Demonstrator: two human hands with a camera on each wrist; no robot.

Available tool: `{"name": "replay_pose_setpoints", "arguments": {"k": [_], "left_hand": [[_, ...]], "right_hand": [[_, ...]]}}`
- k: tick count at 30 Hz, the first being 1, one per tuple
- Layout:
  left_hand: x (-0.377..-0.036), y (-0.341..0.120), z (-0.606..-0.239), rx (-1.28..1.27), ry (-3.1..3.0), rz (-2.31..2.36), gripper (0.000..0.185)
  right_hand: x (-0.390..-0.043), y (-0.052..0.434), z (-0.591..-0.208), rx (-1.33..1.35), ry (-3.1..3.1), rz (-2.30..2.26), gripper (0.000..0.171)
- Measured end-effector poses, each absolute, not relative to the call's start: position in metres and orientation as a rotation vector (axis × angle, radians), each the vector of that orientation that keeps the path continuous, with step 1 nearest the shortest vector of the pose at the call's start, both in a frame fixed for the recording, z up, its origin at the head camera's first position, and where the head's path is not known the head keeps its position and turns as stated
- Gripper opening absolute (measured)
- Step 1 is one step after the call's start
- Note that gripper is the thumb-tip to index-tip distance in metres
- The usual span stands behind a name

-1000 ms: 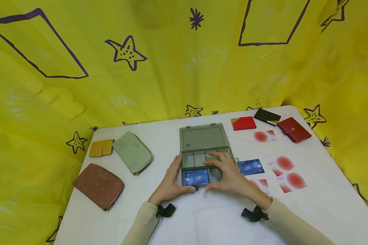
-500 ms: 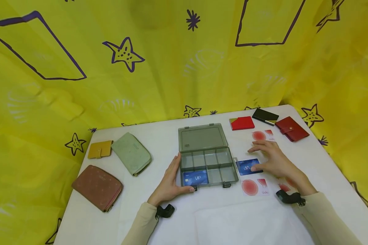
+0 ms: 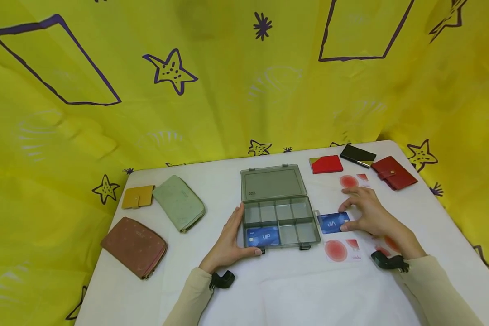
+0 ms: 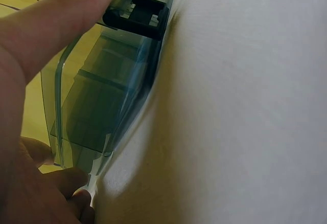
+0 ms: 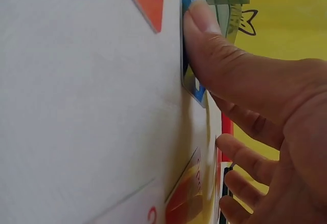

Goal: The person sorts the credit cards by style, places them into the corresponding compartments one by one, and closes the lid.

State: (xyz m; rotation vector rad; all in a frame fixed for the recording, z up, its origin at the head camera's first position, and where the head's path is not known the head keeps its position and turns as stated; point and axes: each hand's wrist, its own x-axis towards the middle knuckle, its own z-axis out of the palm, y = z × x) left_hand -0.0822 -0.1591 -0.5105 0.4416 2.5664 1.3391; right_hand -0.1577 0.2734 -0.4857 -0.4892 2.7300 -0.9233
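Observation:
In the head view a grey translucent compartment box lies with its lid raised at the back. A blue VIP card sits in its front left compartment. My left hand rests at the box's front left corner, fingers straight along the left side, thumb at the front edge by a black clasp. My right hand pinches a second blue VIP card between thumb and index finger, just right of the box. In the right wrist view the thumb lies on that card, its other fingers spread apart.
Red-and-white cards lie before and behind the right hand, some partly hidden under its wrist. At back right are a red card case, a black case and a dark red wallet. Yellow, green and brown wallets lie left.
My right hand has moved from over the box rightward to the second VIP card, and its thumb and index finger have closed on it. The left hand has stayed at the box corner.

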Motion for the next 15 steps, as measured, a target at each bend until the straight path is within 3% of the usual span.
{"name": "replay_pose_setpoints", "arguments": {"k": [15], "left_hand": [[-0.083, -0.158, -0.512, 0.432, 2.567, 1.354, 0.132]], "right_hand": [[-0.146, 0.278, -0.484, -0.525, 2.729, -1.093, 0.033]]}}
